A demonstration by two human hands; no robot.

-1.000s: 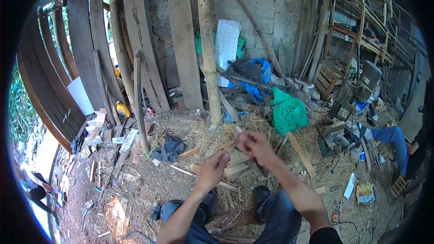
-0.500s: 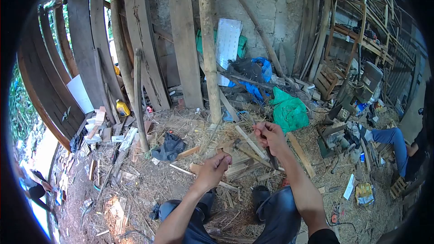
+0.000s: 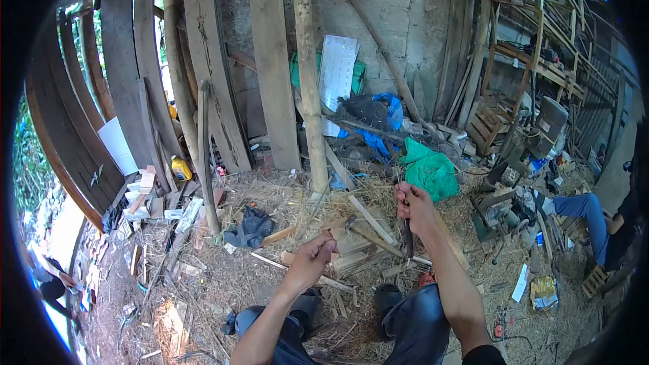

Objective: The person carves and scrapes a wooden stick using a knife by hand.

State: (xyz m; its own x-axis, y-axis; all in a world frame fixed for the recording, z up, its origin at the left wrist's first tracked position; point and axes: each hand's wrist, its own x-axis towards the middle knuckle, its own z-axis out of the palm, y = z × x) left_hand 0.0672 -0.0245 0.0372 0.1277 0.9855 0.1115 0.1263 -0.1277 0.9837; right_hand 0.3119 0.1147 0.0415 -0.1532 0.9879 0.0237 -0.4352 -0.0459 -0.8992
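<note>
My right hand [image 3: 417, 208] is closed around a slim dark tool [image 3: 408, 238], held roughly upright. Its lower end sticks out below the fist, and a thin tip shows above the fingers; I cannot tell its exact kind. To the left and a little lower, my left hand [image 3: 312, 258] is curled with thumb and fingers together. Whatever it pinches is too small to make out. Between and below the hands, a hammer-like tool [image 3: 372, 235] with a wooden handle lies among wood strips [image 3: 358, 257] on the straw-covered ground.
A black plastic bag [image 3: 250, 228] lies at left, a green sack [image 3: 430, 170] ahead. A wooden post [image 3: 311, 94] and upright planks [image 3: 274, 61] stand before the block wall. A yellow bottle [image 3: 180, 168] sits by scraps. Another person's leg [image 3: 583, 213] shows at right; someone else is at far left.
My right hand has turned, and the dark tool in it now stands more upright. My left hand has shifted slightly left and down, still curled. The view has moved a little.
</note>
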